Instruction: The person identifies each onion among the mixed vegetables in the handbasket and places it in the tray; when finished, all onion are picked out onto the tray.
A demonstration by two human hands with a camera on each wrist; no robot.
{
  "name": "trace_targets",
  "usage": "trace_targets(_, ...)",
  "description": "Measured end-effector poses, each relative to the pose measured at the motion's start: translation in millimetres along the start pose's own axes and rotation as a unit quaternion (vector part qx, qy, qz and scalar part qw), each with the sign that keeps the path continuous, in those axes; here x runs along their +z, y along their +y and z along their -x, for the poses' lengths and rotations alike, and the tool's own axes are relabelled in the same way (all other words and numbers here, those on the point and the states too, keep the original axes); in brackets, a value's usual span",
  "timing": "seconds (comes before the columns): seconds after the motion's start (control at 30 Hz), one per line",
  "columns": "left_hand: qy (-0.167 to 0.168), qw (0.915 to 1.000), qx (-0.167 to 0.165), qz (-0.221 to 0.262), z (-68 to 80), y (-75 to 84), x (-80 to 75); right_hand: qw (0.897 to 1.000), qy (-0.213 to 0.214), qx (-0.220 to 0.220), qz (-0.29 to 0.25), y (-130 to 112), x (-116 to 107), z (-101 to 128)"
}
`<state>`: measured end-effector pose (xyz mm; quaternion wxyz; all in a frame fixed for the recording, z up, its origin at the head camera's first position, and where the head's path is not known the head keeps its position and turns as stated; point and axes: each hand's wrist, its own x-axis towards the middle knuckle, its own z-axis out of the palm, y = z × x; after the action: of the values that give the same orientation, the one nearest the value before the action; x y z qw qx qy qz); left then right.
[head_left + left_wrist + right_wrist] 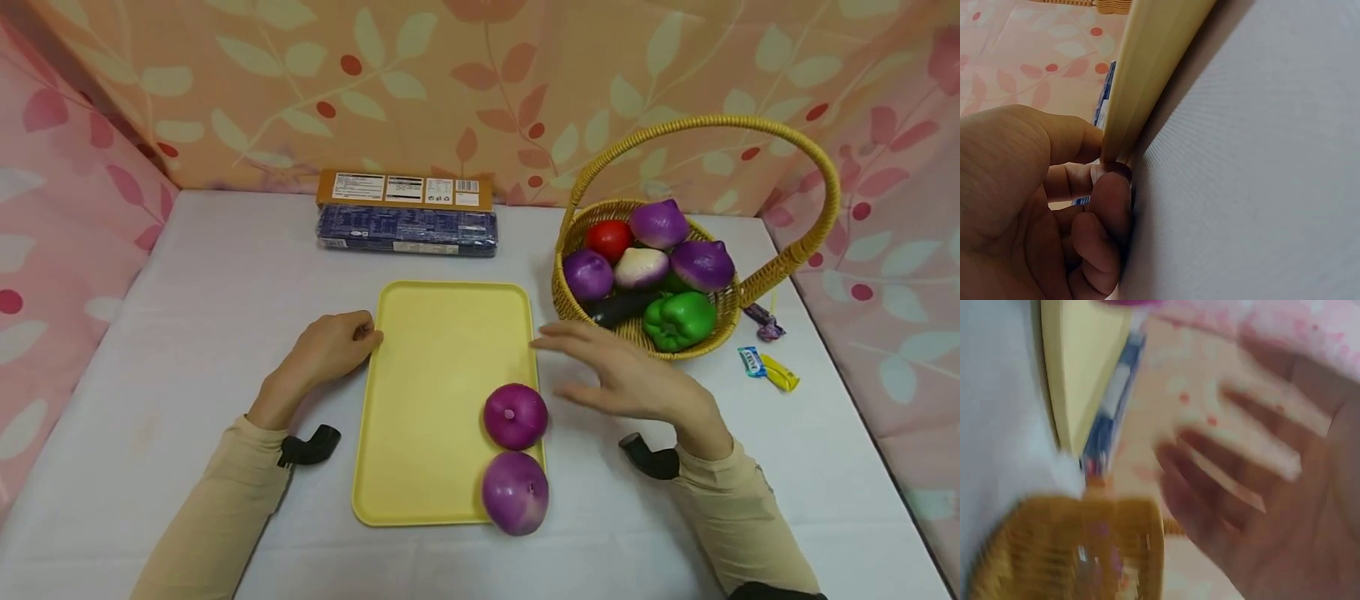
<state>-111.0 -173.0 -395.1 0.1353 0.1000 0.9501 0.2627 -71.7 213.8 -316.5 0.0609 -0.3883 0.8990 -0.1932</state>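
left hand (335, 343): curled at the left edge of the yellow tray (435, 392), about 9 o'clock of it; thumb and fingers pinching the rim, seen close in the left wrist view (1147, 81).
right hand (630, 379): spread flat, fingers straight, holding nothing; hovering just off the tray's right edge, at 3 o'clock, between tray and wicker basket (720, 321).
upper onion (515, 416): purple, lying on the tray near its right edge, at about 4 o'clock of the tray's middle.
lower onion (515, 492): at 5 o'clock, hanging over the tray's front right corner, touching or almost touching the upper one.
risk of rolling: probably highest for the lower onion; any lift or tug at the left rim likely to tilt the tray and send it off onto the table (150, 333).
risk of knocking: open fingers close to the upper onion; a careless sweep toward 9 o'clock likely to push it into the lower one.
risk at the basket: green pepper (678, 321) and eggplant (618, 307) low at the near rim, at 1 o'clock of the right hand; a bump could spill them.
right wrist view: blurred, fine detail not readable.
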Motion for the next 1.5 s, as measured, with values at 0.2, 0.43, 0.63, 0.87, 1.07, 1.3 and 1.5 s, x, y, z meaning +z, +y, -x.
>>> trace_targets(0.2, -0.002, 1.0, 0.001, -0.002, -2.9, 2.2, 0.7, 0.947, 0.269, 0.14, 0.106, 46, -34, 5)
trace_targets(0.43, 0.001, 1.0, 0.0, -0.006, -1.6, 0.8, 2.2, 0.904, 0.225, 0.288, 0.221, 90, -49, 14)
trace_targets(0.63, 0.006, 0.9999, 0.0, -0.009, -0.6, 0.4, 2.8, 0.891, 0.251, 0.29, 0.242, 102, -39, 21)
trace_targets(0.87, 0.006, 1.0, 0.004, -0.004, 0.3, 1.3, 3.4, 0.887, 0.267, 0.311, 0.212, 94, -41, 24)
trace_targets(1.07, 0.009, 0.9999, 0.002, -0.01, 0.8, 1.7, 1.0, 0.918, 0.336, 0.143, 0.157, 53, -31, 8)
trace_targets(1.3, 0.012, 0.9999, 0.001, -0.009, 0.6, 1.1, 0.9, 0.974, 0.191, -0.027, 0.117, -1, 14, -17)
trace_targets(1.5, 0.01, 0.9999, 0.002, -0.008, 1.9, 1.4, 2.2, 0.984, 0.109, -0.06, 0.129, -7, 39, -30)
